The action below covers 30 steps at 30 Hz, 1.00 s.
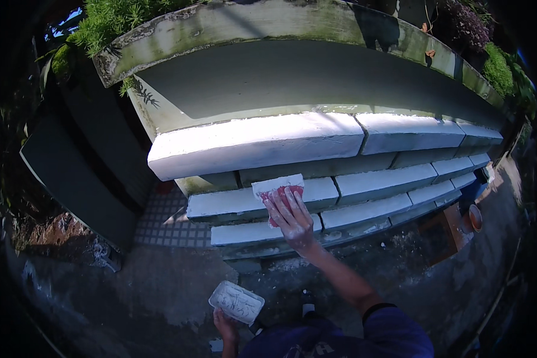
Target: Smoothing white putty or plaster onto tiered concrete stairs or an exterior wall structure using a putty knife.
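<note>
While the left hand [225, 325] grips a tray [237, 301], the right hand [293, 219] grasps a red-and-white tool [278, 182] at the tray's one o'clock.

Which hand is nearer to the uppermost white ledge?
Right. The right hand, holding a pink-and-white tool, is below the uppermost white ledge, at the lower steps; the left hand, holding a white-smeared tray, is lower and farther back.

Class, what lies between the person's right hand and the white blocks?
In the head view, a pink, white-smeared tool lies between the right hand and the blocks.
</note>
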Each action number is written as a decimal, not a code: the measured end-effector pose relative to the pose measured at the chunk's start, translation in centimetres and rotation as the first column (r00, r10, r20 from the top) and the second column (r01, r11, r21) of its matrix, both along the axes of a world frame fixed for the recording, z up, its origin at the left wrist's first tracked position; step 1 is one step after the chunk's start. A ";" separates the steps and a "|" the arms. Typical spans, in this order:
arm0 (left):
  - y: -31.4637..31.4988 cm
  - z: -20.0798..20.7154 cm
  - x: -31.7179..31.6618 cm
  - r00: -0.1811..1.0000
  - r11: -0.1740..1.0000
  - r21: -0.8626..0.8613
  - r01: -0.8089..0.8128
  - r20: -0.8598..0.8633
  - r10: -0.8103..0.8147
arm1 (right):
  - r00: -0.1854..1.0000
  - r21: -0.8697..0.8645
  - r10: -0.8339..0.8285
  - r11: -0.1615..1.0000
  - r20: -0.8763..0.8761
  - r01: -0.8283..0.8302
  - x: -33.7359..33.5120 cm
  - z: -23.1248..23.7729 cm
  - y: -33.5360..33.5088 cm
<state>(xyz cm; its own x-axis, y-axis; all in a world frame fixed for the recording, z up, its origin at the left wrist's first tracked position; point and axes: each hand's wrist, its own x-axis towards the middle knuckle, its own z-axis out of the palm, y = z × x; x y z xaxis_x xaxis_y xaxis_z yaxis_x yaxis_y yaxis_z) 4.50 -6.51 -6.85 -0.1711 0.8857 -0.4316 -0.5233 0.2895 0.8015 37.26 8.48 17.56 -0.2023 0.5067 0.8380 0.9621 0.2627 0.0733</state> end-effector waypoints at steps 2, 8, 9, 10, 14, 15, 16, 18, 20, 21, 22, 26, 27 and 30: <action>-0.2 -0.2 0.0 1.000 1.000 -0.012 -0.013 0.011 0.013 | 0.998 0.184 -0.059 0.981 -0.038 0.065 1.5 3.6 -0.4; -0.1 -0.4 1.0 0.999 0.999 -0.021 0.032 0.002 -0.032 | 0.973 0.141 -0.217 0.969 0.083 0.204 5.3 3.5 3.3; -0.3 -0.5 1.0 1.000 0.999 -0.026 0.024 0.009 -0.024 | 0.972 0.141 -0.218 0.968 0.083 0.205 5.0 1.5 3.3; -0.2 -0.4 1.2 1.000 0.999 -0.028 0.020 0.019 -0.020 | 0.986 0.041 -0.137 0.990 0.099 0.134 4.4 -0.9 2.5; -0.1 0.6 1.7 0.999 1.000 -0.030 0.001 0.046 0.000 | 0.999 -0.015 0.035 0.999 0.011 -0.035 3.7 -3.6 -1.4; 0.2 0.7 1.7 0.999 1.000 -0.026 -0.006 0.036 0.007 | 0.999 -0.010 0.037 0.999 0.013 -0.037 4.2 -2.1 -1.3; -0.1 0.6 1.5 1.000 0.999 -0.029 -0.016 0.022 0.017 | 1.000 0.101 -0.016 0.995 -0.005 0.016 5.0 0.2 -1.3; 0.0 -0.1 1.0 1.000 0.999 -0.028 0.017 -0.015 -0.017 | 0.991 0.231 -0.127 0.963 -0.049 0.135 7.7 3.9 -1.2; 0.5 -0.4 1.5 0.997 0.998 -0.018 0.054 -0.049 -0.055 | 0.980 0.262 -0.185 0.945 -0.068 0.196 10.2 5.7 0.0; 0.7 0.1 1.8 0.996 0.998 -0.028 0.061 -0.065 -0.062 | 0.974 0.228 -0.223 0.947 -0.041 0.226 11.0 5.6 0.7; 0.9 0.4 2.1 0.994 0.997 -0.038 0.067 -0.080 -0.069 | 0.966 0.195 -0.259 0.947 -0.013 0.257 11.7 5.1 1.2; 1.4 0.8 3.1 0.997 0.997 -0.026 0.071 -0.036 -0.072 | 0.977 0.085 -0.210 0.975 0.022 0.207 10.5 -1.0 0.2; 1.4 0.9 3.3 0.997 0.997 -0.019 0.079 -0.018 -0.079 | 0.977 0.085 -0.212 0.974 0.021 0.209 10.2 -1.6 -0.6; 1.0 1.0 3.9 0.997 0.997 -0.028 0.073 -0.003 -0.073 | 0.997 0.100 -0.066 0.993 0.050 0.061 10.5 -0.6 -2.4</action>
